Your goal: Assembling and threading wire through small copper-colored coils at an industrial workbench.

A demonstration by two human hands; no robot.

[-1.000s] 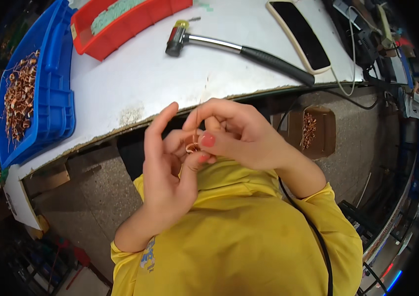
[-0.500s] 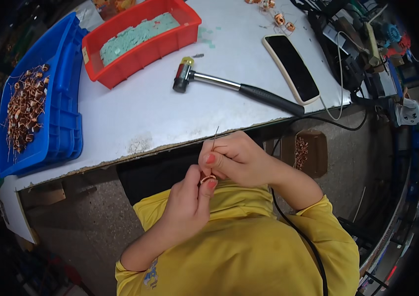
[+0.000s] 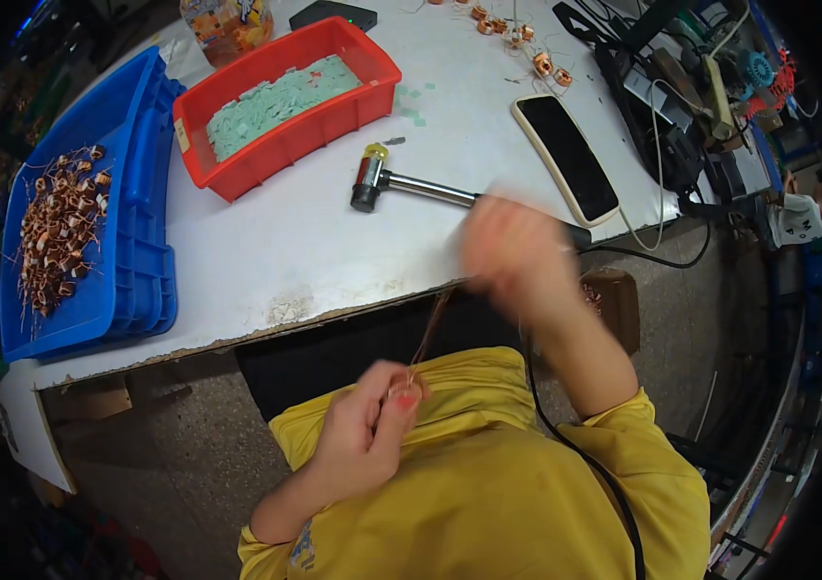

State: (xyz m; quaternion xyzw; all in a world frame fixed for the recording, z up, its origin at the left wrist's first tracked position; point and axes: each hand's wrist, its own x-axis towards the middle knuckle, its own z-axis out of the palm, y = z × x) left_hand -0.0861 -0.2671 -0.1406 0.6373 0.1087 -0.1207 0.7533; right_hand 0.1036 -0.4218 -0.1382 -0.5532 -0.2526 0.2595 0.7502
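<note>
Above my lap, my left hand point(image 3: 365, 425) is closed, pinching a small copper wire coil point(image 3: 404, 389) between thumb and forefinger. From the coil, thin copper wire point(image 3: 427, 336) rises toward the table edge and my right hand. My right hand point(image 3: 517, 251) is lifted over the front edge of the table, covering part of a hammer's handle. Motion smears its fingers, so I cannot make out their grip or whether they hold the wire. The hammer point(image 3: 430, 188), with a yellow and a black face, lies on the table just beyond it.
A blue bin point(image 3: 145, 280) at the left holds many copper coils point(image 3: 58, 232). Near it sits a red tray point(image 3: 266, 172) of pale green pieces point(image 3: 280, 101). Right of the hammer lies a phone point(image 3: 571, 159); loose coils point(image 3: 543, 66) lie behind it. A brown box point(image 3: 624, 309) stands below the table.
My right hand has moved away from my left, up and right over the table edge. My left hand has dropped slightly, keeping the coil, and the wire now stretches upward from it.
</note>
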